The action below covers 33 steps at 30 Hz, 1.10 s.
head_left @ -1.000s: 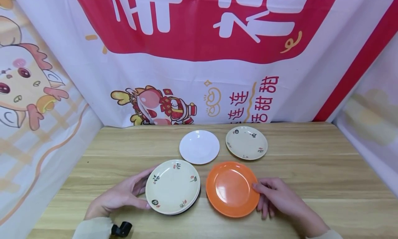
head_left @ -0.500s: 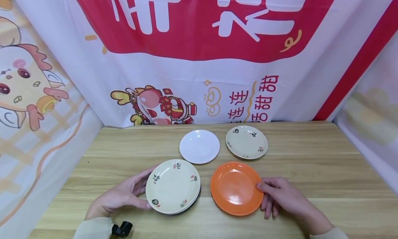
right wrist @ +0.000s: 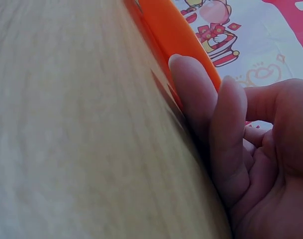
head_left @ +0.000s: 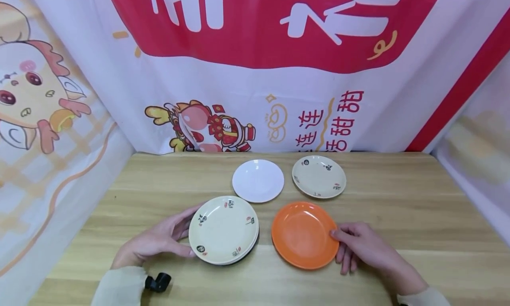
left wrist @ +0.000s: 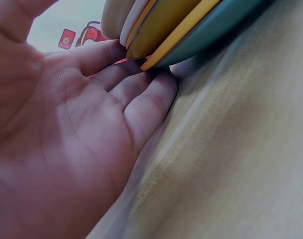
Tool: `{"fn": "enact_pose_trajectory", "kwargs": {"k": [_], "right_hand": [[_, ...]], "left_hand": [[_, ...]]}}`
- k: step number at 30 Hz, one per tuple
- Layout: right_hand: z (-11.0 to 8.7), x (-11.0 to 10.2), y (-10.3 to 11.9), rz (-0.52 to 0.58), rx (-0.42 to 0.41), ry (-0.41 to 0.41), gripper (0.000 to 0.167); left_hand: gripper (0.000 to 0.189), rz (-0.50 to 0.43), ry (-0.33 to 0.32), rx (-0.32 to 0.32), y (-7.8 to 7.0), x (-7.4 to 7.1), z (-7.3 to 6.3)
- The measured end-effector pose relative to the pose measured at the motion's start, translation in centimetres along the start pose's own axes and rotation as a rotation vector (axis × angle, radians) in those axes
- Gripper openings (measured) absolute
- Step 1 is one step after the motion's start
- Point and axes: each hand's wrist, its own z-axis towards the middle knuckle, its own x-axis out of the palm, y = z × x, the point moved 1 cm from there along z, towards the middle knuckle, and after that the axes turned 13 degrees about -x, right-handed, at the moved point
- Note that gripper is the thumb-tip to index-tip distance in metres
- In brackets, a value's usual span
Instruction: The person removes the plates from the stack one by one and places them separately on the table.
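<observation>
My left hand (head_left: 163,242) lies at the left side of a stack of plates (head_left: 223,230), thumb near the front rim and fingers behind. A cream plate with small dark and red motifs tops the stack. In the left wrist view, my extended fingertips (left wrist: 158,94) meet the edges of several plates, and a dark green plate (left wrist: 216,37) is lowest. An orange plate (head_left: 306,236) sits to the right of the stack. My right hand (head_left: 364,246) pinches its right rim, thumb on top and some fingers below. From the right wrist view, the orange plate (right wrist: 178,37) appears close over the table.
Behind the stack is a white plate (head_left: 258,181), with a cream patterned plate (head_left: 318,176) to its right. A black fitting (head_left: 158,282) is by the left cuff. A printed cloth (head_left: 255,93) hangs along the wooden table's (head_left: 418,199) back edge.
The orange plate has slid a little right with my right hand, away from the stack. My left hand stays at the stack. The head view has shifted slightly.
</observation>
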Motion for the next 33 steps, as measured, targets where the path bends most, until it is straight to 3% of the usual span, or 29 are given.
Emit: {"fn": "enact_pose_trajectory", "kwargs": {"k": [4, 11, 33], "right_hand": [[0.3, -0.3, 0.5, -0.033, 0.02, -0.011, 0.036], [0.6, -0.5, 1.0, -0.082, 0.056, -0.024, 0.037], [-0.1, 0.1, 0.8, -0.133, 0.088, -0.065, 0.035]], "left_hand": [[0.11, 0.011, 0.006, 0.015, -0.6, -0.3, 0.2], [0.11, 0.037, -0.012, -0.013, -1.4, -0.8, 0.4], [0.11, 0.008, 0.004, -0.006, 0.0, -0.2, -0.1]]}}
